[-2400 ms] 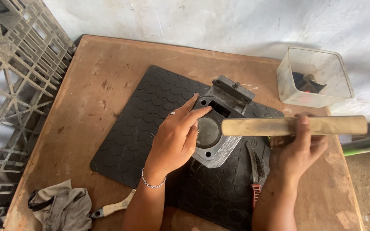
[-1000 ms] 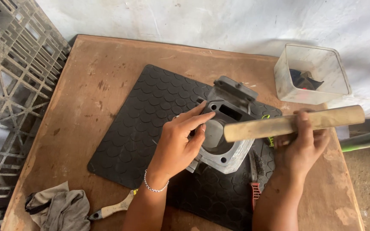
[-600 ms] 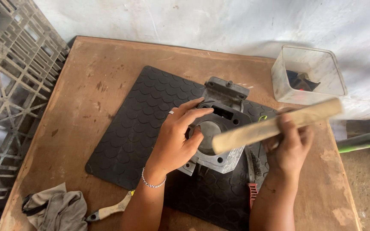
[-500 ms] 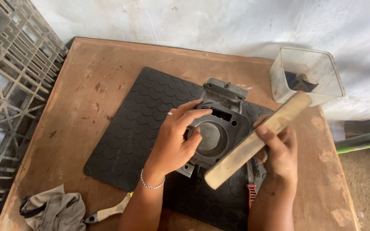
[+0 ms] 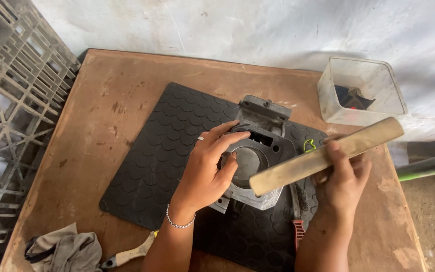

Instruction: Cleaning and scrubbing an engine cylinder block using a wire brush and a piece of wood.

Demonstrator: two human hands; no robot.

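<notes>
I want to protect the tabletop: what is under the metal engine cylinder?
The metal engine cylinder sits on a black rubber mat laid on the wooden table. The left hand covers its near-left edge.

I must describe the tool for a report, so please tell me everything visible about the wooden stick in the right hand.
The stick is a long, straight bar of pale, worn wood with a dull, dirty surface and blunt ends. The right hand grips it near its middle. It lies slanted, its far end raised toward the plastic box, its near end low over the metal cylinder that the left hand steadies. Whether it touches the cylinder cannot be told.
</notes>
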